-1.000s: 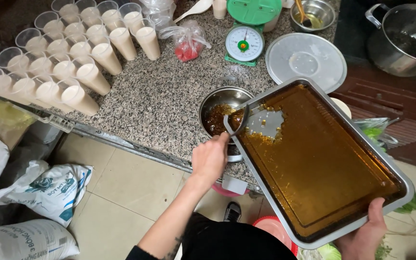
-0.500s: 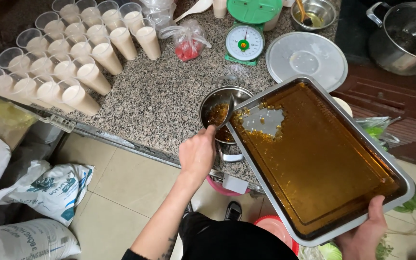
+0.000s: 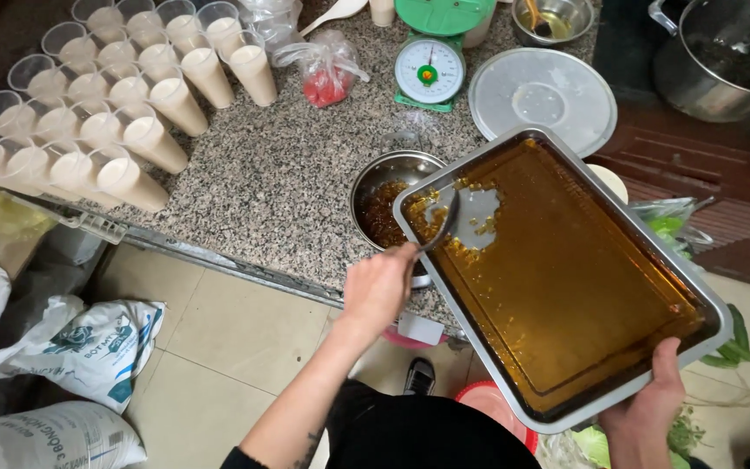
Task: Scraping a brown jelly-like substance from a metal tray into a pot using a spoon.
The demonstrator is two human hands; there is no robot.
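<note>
**One tray, one spoon, one bowl at the counter edge**

At 5 o'clock, nearest: right hand (image 3: 648, 412) clamped on the near corner of one rectangular steel tray of amber-brown jelly (image 3: 566, 295), tilted, far corner over the counter. At 7 o'clock: left hand (image 3: 378, 287) closed around one metal spoon (image 3: 441, 224), bowl of the spoon in the tray's far corner beside a scraped bare patch. Just beyond, at 11 o'clock of the tray: one round steel bowl (image 3: 373, 187) holding brown jelly bits, partly hidden by the tray rim. On the floor at 8 o'clock: three printed white sacks (image 3: 88, 343).

Farther, on the speckled granite counter (image 3: 279, 174): about twenty clear plastic cups of pale milky drink (image 3: 123, 95) at 10 o'clock, exact count unclear at the frame edge. At 12 o'clock: one knotted plastic bag with red contents (image 3: 327, 74), one green dial kitchen scale (image 3: 431, 65), one round translucent lid (image 3: 542, 100). At 1 o'clock: one small steel bowl (image 3: 555, 19); at 2 o'clock, one large steel pot (image 3: 722, 56).
</note>
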